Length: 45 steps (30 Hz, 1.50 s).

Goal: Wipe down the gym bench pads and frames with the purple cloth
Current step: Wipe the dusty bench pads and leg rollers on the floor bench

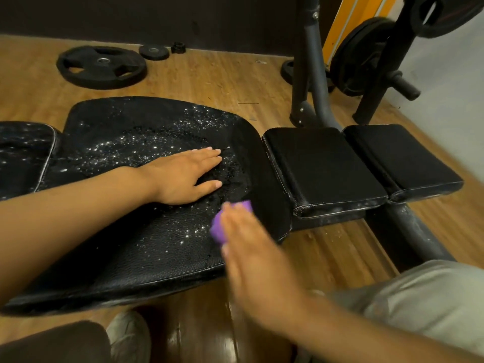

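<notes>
Head view, lower centre: the purple cloth lies on the big pad near its right edge, under the fingers of the right hand. That hand is blurred; its fingers look fairly straight and pressed on the cloth, but whether they curl round it I cannot tell. Just above, mid-frame, the left hand lies flat and spread on the same pad, holding nothing.

Droplets glitter across most of the pad's middle and upper part, while a strip at its right end looks dark and dry, so I judge the wiping here barely begun. At the left edge another pad is also speckled. To the right, two small pads look dull and dry, with whitish marks on their front edges. The frame at right looks dusty and seems undone. Weight plates lie on the floor, upper left.
</notes>
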### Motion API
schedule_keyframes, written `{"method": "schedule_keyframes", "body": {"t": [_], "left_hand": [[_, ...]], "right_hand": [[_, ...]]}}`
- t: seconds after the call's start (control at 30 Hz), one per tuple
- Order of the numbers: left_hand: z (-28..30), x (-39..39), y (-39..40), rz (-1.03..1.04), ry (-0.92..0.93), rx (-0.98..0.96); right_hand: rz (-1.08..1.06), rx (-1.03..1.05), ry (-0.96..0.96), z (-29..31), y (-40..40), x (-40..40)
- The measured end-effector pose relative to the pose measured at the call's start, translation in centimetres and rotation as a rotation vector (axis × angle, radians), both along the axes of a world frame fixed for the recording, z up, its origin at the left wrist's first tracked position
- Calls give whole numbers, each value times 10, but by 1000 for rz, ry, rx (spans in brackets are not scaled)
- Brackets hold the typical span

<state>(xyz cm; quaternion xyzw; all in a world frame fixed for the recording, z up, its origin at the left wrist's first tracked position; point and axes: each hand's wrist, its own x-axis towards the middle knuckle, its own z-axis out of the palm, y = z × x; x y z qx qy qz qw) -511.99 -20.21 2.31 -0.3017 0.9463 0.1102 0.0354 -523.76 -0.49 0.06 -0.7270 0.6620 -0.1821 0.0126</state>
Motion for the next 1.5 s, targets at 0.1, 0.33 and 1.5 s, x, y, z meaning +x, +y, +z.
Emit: {"method": "schedule_keyframes", "body": {"t": [0.1, 0.33, 1.5], "left_hand": [[2, 2, -3, -12, 2, 9], [3, 5, -1, -11, -32, -15], [-6, 7, -6, -38, 13, -34]], "right_hand": [[275, 49, 2, 5, 14, 6], [-155, 165, -76, 1, -55, -59], [240, 152, -33, 7, -100, -80]]}}
